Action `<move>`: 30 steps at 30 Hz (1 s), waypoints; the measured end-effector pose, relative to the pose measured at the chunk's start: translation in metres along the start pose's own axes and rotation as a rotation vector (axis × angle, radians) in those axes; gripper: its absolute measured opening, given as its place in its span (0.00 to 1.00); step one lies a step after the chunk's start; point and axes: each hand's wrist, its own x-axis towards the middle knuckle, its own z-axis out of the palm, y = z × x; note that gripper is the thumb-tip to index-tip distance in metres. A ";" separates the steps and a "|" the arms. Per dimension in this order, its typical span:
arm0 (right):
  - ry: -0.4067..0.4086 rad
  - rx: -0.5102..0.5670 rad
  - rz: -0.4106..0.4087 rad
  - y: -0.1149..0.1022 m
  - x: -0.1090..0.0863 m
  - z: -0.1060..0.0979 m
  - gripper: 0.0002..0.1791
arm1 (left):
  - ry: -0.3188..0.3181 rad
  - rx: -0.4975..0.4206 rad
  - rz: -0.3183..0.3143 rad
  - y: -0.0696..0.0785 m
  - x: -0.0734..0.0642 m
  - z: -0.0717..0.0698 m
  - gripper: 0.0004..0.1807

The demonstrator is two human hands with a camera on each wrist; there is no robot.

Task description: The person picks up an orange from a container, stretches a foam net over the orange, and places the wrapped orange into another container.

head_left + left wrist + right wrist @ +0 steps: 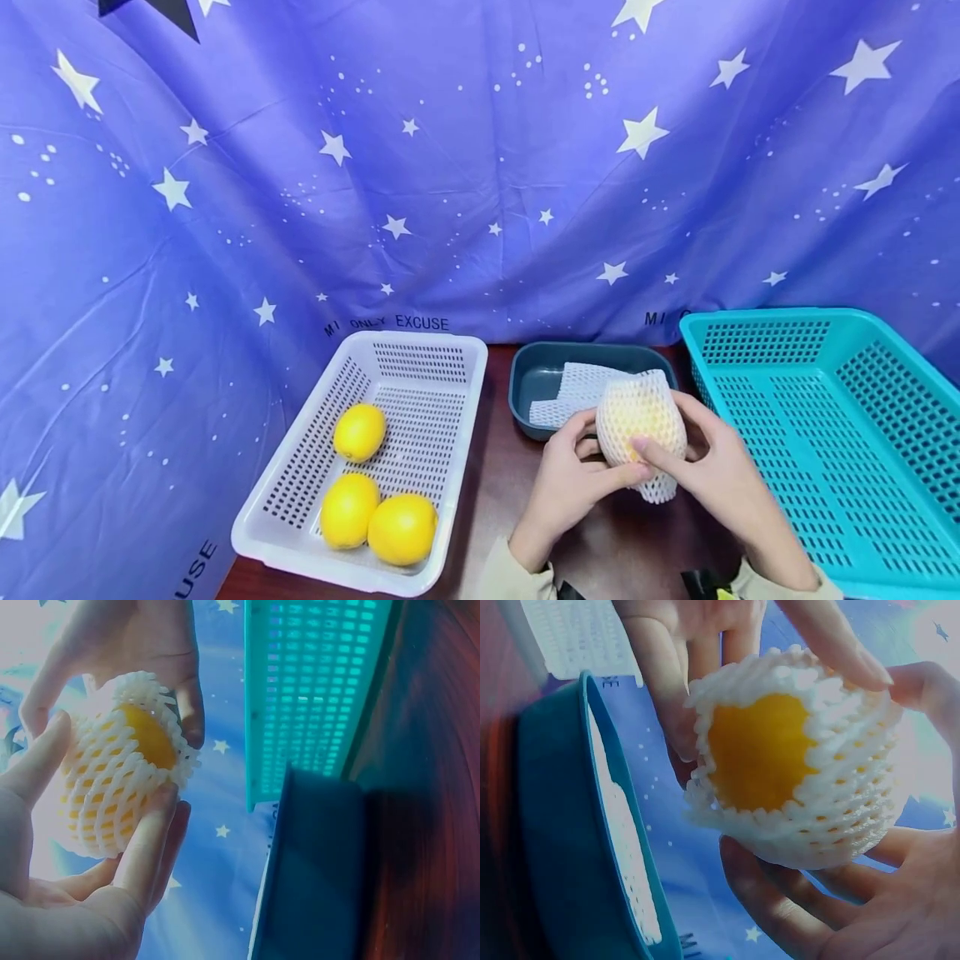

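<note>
Both hands hold a yellow fruit [761,754] wrapped in a white foam net [651,408], raised over the front edge of the dark teal tub [528,429]. My left hand [562,479] grips its left side, fingers curled round it and thumb at the front. On the right side my right hand [716,462] curls round it, its thumb pressing the front of the net. The right wrist view shows bare yellow skin through the net's open end; mesh covers the rest. Inside the tub lie flat white foam nets [588,383], partly hidden behind the wrapped fruit.
A white plastic basket [457,442] on the left contains three yellow fruits [360,433]. To the right stands a large turquoise basket [813,450]. All rest on a dark reddish-brown table [498,483], with a blue star-patterned cloth [465,167] hanging behind.
</note>
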 end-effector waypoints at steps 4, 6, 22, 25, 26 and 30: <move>0.035 -0.037 -0.023 0.001 0.000 -0.008 0.34 | -0.007 -0.016 0.007 0.003 0.004 0.007 0.33; 0.060 -0.066 -0.030 0.002 0.000 -0.011 0.34 | -0.010 -0.022 0.004 0.004 0.006 0.011 0.33; 0.095 -0.259 0.006 -0.004 -0.005 -0.038 0.40 | -0.055 -0.175 -0.028 0.005 0.005 0.038 0.32; 0.086 -0.272 0.005 -0.005 -0.006 -0.043 0.40 | -0.060 -0.192 -0.037 0.004 0.006 0.042 0.32; 0.083 -0.278 0.004 -0.005 -0.006 -0.044 0.40 | -0.061 -0.195 -0.038 0.003 0.006 0.043 0.32; 0.080 -0.318 0.004 -0.004 -0.006 -0.051 0.40 | -0.056 -0.205 -0.034 -0.001 0.007 0.048 0.35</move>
